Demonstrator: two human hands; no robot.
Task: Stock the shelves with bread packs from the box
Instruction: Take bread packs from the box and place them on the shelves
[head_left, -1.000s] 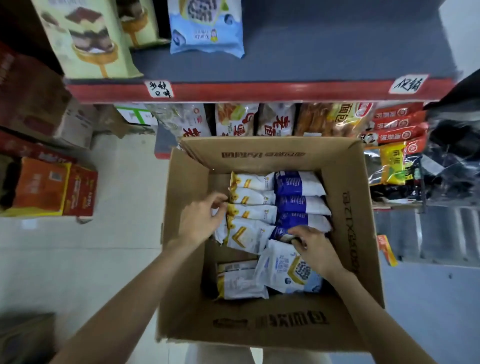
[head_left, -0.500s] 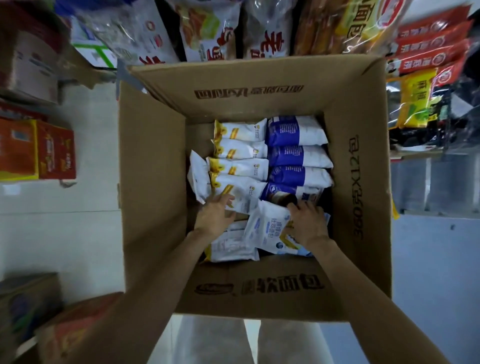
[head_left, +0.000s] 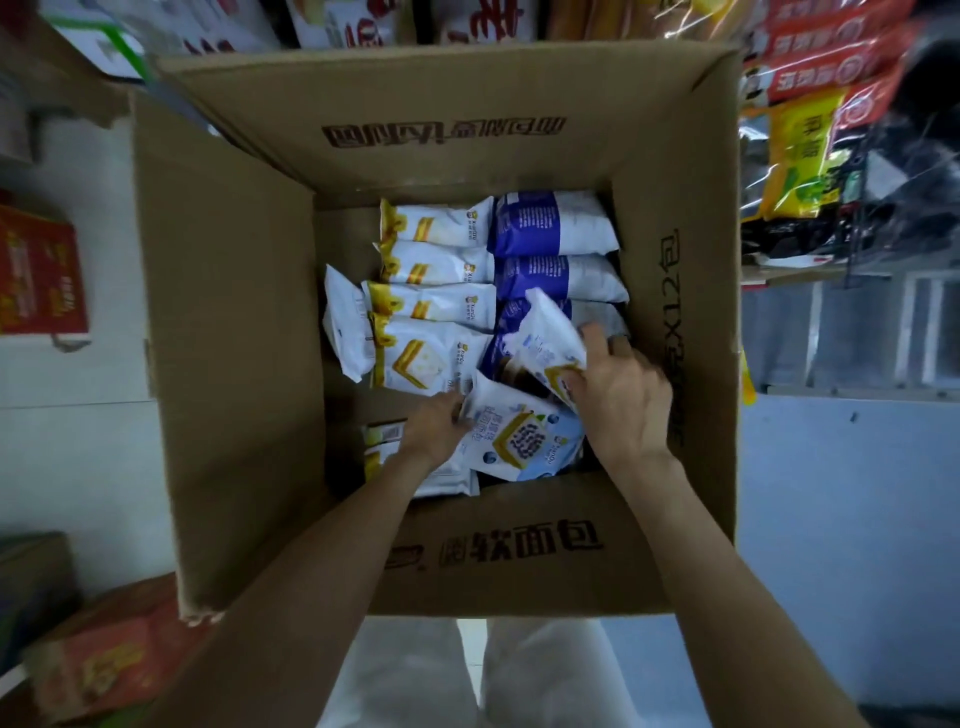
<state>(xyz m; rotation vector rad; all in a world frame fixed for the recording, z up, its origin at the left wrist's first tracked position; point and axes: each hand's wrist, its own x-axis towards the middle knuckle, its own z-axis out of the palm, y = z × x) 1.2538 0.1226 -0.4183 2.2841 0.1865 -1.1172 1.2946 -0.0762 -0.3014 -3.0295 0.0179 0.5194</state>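
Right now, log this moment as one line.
stage: picking | left hand: on pack in box | right hand: grips tilted pack | shelved: none
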